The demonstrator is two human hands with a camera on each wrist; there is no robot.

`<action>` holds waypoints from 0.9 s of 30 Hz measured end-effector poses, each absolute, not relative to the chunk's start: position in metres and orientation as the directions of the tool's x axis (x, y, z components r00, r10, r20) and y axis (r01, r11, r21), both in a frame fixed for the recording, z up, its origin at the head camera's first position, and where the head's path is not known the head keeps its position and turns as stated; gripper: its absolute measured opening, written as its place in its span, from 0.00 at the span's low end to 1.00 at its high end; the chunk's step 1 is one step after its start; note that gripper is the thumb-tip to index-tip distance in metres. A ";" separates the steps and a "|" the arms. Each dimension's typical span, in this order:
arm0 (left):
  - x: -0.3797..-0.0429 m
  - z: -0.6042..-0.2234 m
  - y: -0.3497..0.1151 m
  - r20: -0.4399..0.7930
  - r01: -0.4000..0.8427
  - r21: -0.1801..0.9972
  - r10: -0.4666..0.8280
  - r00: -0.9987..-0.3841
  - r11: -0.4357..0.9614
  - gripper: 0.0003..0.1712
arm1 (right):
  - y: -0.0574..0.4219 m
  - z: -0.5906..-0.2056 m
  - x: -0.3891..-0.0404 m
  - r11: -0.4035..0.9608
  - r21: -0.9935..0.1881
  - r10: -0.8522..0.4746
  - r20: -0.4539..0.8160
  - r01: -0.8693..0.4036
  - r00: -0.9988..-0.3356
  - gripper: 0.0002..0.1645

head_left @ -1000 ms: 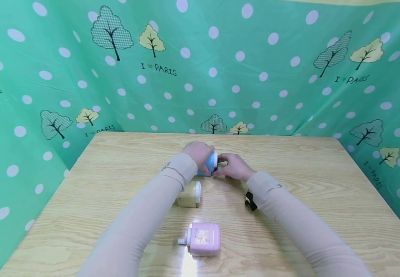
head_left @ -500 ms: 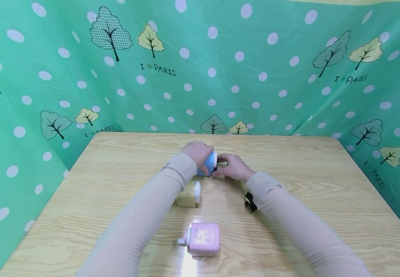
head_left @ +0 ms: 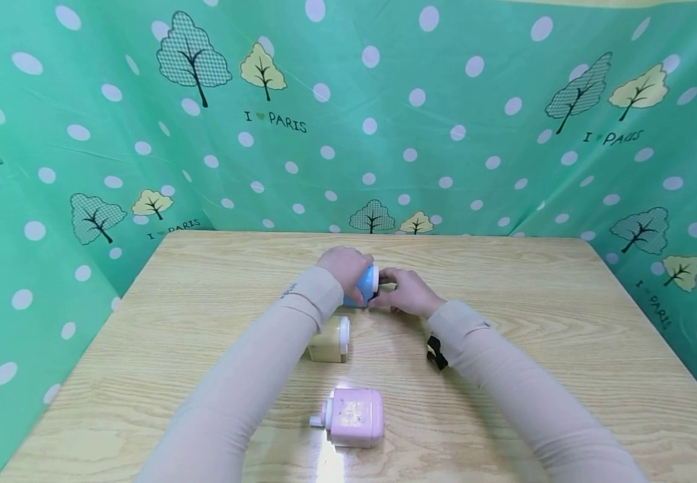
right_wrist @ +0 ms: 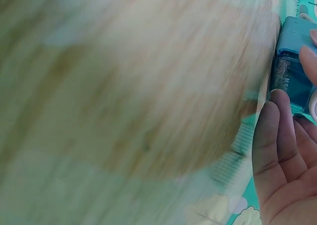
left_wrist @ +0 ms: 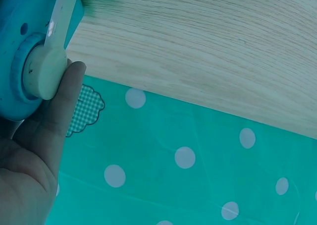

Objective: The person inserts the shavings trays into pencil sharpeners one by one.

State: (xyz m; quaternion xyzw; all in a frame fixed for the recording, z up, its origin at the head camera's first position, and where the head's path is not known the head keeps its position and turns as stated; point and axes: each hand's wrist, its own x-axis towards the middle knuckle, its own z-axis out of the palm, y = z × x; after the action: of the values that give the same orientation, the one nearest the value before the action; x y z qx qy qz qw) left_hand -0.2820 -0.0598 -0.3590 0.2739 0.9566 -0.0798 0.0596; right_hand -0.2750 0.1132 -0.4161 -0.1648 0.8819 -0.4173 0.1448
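Near the back of the table my left hand [head_left: 343, 270] grips a blue pencil sharpener [head_left: 368, 284] from above, partly covering it. The white-rimmed end faces right, where my right hand [head_left: 410, 293] pinches with thumb and fingers close around a dark part. In the left wrist view, a pale crank [left_wrist: 44, 72] sits on the sharpener's other end, beside an extended finger. A see-through drawer [right_wrist: 287, 79] shows in the right wrist view, with right fingertips at its lower edge. A yellow sharpener [head_left: 329, 341] lies nearer, partly behind the left sleeve.
A pink pencil sharpener [head_left: 355, 417] lies at the front of the wooden table [head_left: 541, 295], its crank to the left. Beside the right sleeve is a black clip-like piece [head_left: 437, 353], partly hidden. A green dotted curtain [head_left: 475, 161] hangs around the back and sides.
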 end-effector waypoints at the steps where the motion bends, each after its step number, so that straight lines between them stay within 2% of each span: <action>1: -0.282 -0.359 -0.060 -0.157 0.534 -0.118 0.515 -0.843 0.837 0.44 | 0.113 -0.416 -0.275 0.597 -0.784 -0.413 -0.116 -0.172 -0.903 0.43; 12: -0.281 -0.358 -0.061 -0.157 0.538 -0.115 0.519 -0.840 0.835 0.43 | 0.106 -0.412 -0.273 0.610 -0.776 -0.403 -0.126 -0.163 -0.906 0.38; 27: -0.283 -0.360 -0.061 -0.161 0.538 -0.118 0.519 -0.839 0.834 0.44 | 0.103 -0.413 -0.274 0.629 -0.764 -0.386 -0.144 -0.145 -0.911 0.39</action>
State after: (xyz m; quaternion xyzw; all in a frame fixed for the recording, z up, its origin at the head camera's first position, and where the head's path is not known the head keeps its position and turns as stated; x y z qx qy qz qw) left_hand -0.2831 -0.0613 -0.3603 0.2766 0.9557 -0.0797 0.0613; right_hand -0.2736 0.1031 -0.4132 -0.1491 0.8901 -0.4041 0.1489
